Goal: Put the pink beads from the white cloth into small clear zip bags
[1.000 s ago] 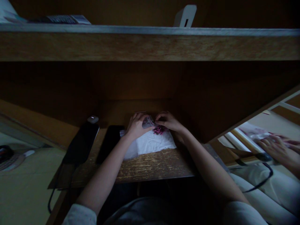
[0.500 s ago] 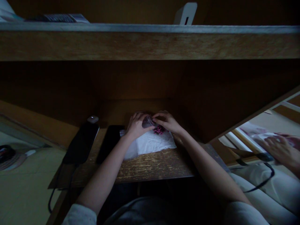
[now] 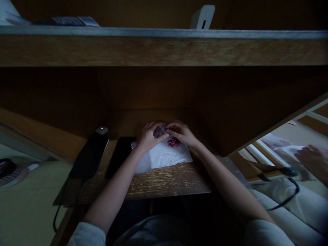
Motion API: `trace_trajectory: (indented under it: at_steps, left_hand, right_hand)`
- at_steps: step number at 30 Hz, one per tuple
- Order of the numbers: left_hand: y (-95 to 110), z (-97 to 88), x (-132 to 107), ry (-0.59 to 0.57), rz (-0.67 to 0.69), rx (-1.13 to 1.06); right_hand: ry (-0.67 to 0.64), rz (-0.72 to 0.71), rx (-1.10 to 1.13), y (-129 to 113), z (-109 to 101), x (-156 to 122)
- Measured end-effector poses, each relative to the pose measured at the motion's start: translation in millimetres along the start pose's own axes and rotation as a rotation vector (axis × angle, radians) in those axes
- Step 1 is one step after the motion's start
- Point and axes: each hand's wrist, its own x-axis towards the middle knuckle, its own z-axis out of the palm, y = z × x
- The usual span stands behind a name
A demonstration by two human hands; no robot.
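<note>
A small clear plastic bag [image 3: 160, 130], dark-looking inside, is held between the thumb and fingers of my left hand [image 3: 148, 137]. My right hand [image 3: 183, 133] is closed in a pinch at the bag's right edge; its fingertips partly cover that spot. Just below the hands, a cluster of small pink and dark bead-like pieces [image 3: 173, 142] rests on a white cloth or tissue [image 3: 169, 157]. What the pieces are exactly is too small to tell. A translucent sheet [image 3: 143, 165] lies along the cloth's left side, under my left wrist.
Two dark phone-like slabs [image 3: 89, 157] lie left of my forearm, one with a cable. A small white case [image 3: 101, 130] sits behind them. Above runs a wooden shelf edge [image 3: 164, 48]. At right, another person's hand [image 3: 312, 160] is near crumpled plastic [image 3: 287, 150].
The plastic bag has tilted and shifted slightly left between my hands. My hands stay nearly in place. The other person's hand at right has moved a little to the right.
</note>
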Motion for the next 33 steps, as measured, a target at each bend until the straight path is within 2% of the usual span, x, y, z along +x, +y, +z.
trace_trajectory:
  at_steps: [6,11,16,19,24,33]
  left_hand:
    - [8,-3.1,2,-0.030,0.032,-0.072]
    - [7,-2.9,2,0.031,-0.047,-0.149]
    - [3,-1.3,0,0.155,-0.171,-0.221]
    - [-1,0.6,1,0.198,-0.244,-0.342]
    - [-7,3.6,2,0.213,-0.286,-0.527]
    - [-3,3.7,6,0.160,-0.445,-0.714]
  right_hand:
    - [0.086,-0.046,-0.064,-8,0,1]
    - [0.105,0.010,-0.102,-12,2,-1]
    - [0.168,0.121,0.058,-10,6,-1]
    - [0.140,0.195,0.166,-7,7,-1]
    - [0.070,0.261,0.290,-2,11,1]
    - [0.108,0.322,0.382,-9,15,2]
